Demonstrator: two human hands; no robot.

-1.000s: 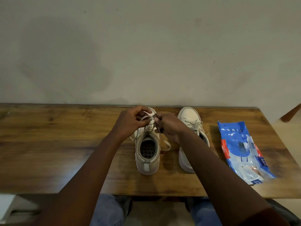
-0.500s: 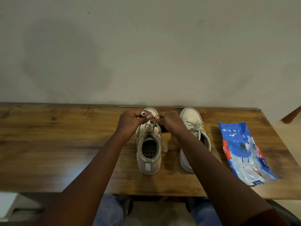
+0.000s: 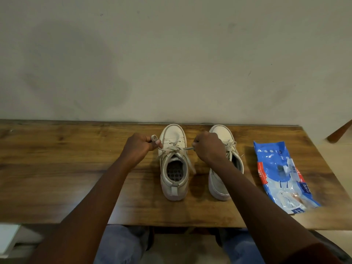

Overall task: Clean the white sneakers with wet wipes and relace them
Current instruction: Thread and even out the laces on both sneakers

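Two white sneakers stand side by side on the wooden table (image 3: 57, 168), toes toward the wall. The left sneaker (image 3: 174, 161) has its lace (image 3: 174, 148) stretched sideways across the top eyelets. My left hand (image 3: 142, 146) grips one loop of that lace to the shoe's left. My right hand (image 3: 208, 146) pinches the other end to its right. The right sneaker (image 3: 222, 138) is laced, and my right wrist and forearm cover much of it. A blue pack of wet wipes (image 3: 280, 174) lies flat to the right of the shoes.
A plain wall rises right behind the table's far edge. A brown wooden leg or beam (image 3: 341, 133) shows at the far right past the table corner. My knees in blue jeans (image 3: 122, 244) sit under the near edge.
Both hands were together over the left sneaker's tongue; they have pulled apart sideways, drawing the lace taut across the shoe.
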